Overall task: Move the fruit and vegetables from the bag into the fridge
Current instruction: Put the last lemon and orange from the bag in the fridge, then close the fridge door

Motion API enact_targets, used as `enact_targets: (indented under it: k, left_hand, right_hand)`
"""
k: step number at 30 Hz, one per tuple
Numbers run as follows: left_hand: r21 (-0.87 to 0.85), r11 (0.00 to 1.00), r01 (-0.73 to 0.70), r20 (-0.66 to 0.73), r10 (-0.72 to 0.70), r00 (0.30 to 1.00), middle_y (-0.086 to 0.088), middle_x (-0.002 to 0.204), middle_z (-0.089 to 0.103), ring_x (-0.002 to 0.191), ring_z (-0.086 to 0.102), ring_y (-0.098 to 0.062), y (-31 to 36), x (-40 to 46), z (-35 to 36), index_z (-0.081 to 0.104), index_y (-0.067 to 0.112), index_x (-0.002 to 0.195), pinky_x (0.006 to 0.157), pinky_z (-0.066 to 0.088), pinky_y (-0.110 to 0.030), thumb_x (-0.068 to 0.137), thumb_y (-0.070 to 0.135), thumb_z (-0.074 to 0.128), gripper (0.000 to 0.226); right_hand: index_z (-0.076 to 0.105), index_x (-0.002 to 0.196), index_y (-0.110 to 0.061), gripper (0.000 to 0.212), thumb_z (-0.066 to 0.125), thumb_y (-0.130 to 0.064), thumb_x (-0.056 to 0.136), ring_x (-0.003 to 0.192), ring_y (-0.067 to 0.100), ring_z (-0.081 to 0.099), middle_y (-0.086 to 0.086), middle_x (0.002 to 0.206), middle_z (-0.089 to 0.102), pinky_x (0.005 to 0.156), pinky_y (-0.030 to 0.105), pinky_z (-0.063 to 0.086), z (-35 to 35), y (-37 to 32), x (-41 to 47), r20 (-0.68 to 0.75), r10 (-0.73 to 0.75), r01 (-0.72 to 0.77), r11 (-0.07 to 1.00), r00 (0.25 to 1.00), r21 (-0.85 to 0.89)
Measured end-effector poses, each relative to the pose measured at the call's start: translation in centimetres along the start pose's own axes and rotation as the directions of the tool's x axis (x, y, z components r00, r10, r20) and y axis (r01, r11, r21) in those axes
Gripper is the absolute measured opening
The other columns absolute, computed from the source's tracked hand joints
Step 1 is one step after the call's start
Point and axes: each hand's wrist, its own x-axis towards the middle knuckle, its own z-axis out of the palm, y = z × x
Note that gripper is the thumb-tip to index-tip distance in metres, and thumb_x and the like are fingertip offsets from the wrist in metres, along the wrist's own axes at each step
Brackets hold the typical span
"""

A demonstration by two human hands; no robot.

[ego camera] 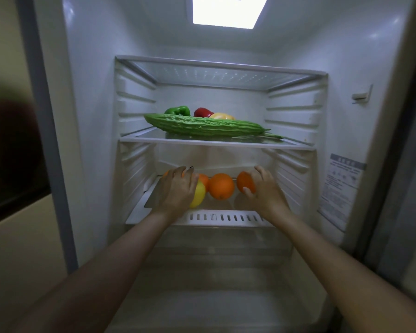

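Nearest, two bare forearms reach into the open fridge [89, 116] to its lower shelf [159, 218]: the left hand [177, 188] lies with a loose, mostly spread grip over a lemon [198, 194], touching rather than clasping it, likely steadying round fruit so it will not roll, with an orange [221, 186] free in the middle. To the right, the right hand [264, 188] has a closed grip on another orange [245, 185], seemingly setting it into the row. On the shelf above, farther in, a bitter gourd [202, 127] lies lengthwise before green [178, 110], red [202, 112] and yellow peppers [222, 116]; the bag is out of view.
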Motion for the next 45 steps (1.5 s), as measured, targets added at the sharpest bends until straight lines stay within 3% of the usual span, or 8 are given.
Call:
enact_targets:
  k: [4,9,12,16,21,25,33,45]
  left_hand:
    - [0.021,1.0,-0.005,0.093,0.004,0.996,-0.022,0.12,0.059,0.112,0.054,-0.04,0.0,-0.2,-0.1,0.055,0.002,0.12,0.09,0.047,-0.049,0.097,0.031,0.018,0.053]
    - [0.009,0.998,0.065,-0.025,-0.065,0.998,-0.016,0.127,0.053,0.115,0.049,-0.035,1.0,-2.5,-1.4,0.052,0.01,0.125,0.092,0.04,-0.044,0.088,0.047,0.016,0.064]
    - [0.036,0.998,0.059,-0.044,-0.058,0.997,-0.017,0.133,0.049,0.122,0.044,-0.038,1.1,-5.4,-1.9,0.049,0.01,0.128,0.093,0.04,-0.047,0.091,0.043,0.024,0.056]
    - [0.098,0.991,0.086,-0.078,-0.079,0.994,-0.018,0.114,0.06,0.103,0.056,-0.037,1.1,-10.0,-2.5,0.057,0.007,0.112,0.077,0.047,-0.044,0.085,0.038,0.036,0.047]
    - [0.135,0.986,0.094,-0.036,-0.09,0.995,-0.017,0.114,0.062,0.103,0.058,-0.035,1.7,-15.5,-4.3,0.059,0.007,0.115,0.08,0.049,-0.043,0.087,0.032,0.052,0.038]
    - [0.083,0.993,0.084,-0.023,-0.083,0.996,-0.017,0.113,0.061,0.101,0.057,-0.034,2.4,-19.9,-6.1,0.059,0.007,0.114,0.08,0.047,-0.042,0.083,0.026,0.062,0.036]
    - [-0.023,0.999,0.035,0.067,-0.033,0.997,-0.013,0.123,0.057,0.11,0.051,-0.032,5.6,-31.1,-10.9,0.053,0.008,0.124,0.092,0.039,-0.043,0.091,0.033,0.051,0.041]
    - [-0.033,0.999,-0.023,0.002,0.023,1.0,-0.014,0.126,0.055,0.117,0.047,-0.035,15.9,-35.9,-19.2,0.054,0.008,0.124,0.095,0.039,-0.047,0.091,0.033,0.052,0.041]
  right_hand:
    - [0.043,0.132,-0.018,0.042,0.051,-0.029,0.093,0.124,0.023,0.04,0.006,0.138,0.037,0.097,0.036,0.041,-0.5,-0.3,-0.6,-0.019,-0.028,0.028,1.0,0.999,-0.006]
    - [0.051,0.124,-0.014,0.037,0.047,-0.03,0.091,0.125,0.026,0.039,0.008,0.132,0.046,0.103,0.042,0.036,0.3,-1.2,-1.7,-0.036,-0.052,0.052,0.999,0.998,-0.005]
    - [0.053,0.124,-0.007,0.038,0.049,-0.023,0.09,0.126,0.032,0.04,0.015,0.131,0.049,0.105,0.044,0.034,1.0,-2.5,-3.3,-0.065,-0.086,0.087,0.996,0.994,0.023]
    - [0.054,0.123,-0.002,0.04,0.059,-0.02,0.087,0.126,0.04,0.042,0.022,0.128,0.053,0.106,0.048,0.033,1.6,-3.7,-6.2,-0.067,-0.147,0.15,0.987,0.987,0.051]
    - [0.061,0.112,-0.003,0.036,0.063,-0.017,0.079,0.113,0.041,0.054,0.024,0.117,0.059,0.09,0.05,0.049,0.6,-4.9,-11.5,-0.015,-0.095,0.095,0.995,0.995,0.03]
    - [0.059,0.118,-0.003,0.04,0.062,-0.023,0.084,0.121,0.04,0.049,0.023,0.124,0.057,0.102,0.053,0.041,-2.2,-5.8,-16.7,-0.019,-0.079,0.079,0.997,0.997,-0.014]
    - [0.058,0.119,-0.002,0.048,0.038,-0.032,0.088,0.117,0.04,0.05,0.022,0.117,0.057,0.097,0.048,0.044,-8.8,-8.1,-29.3,0.076,0.031,-0.025,0.997,0.997,-0.078]
    - [0.05,0.13,-0.004,0.043,0.048,-0.027,0.094,0.125,0.036,0.044,0.021,0.129,0.053,0.103,0.043,0.037,-21.7,-6.0,-38.6,-0.016,0.025,-0.027,0.983,1.0,-0.181]
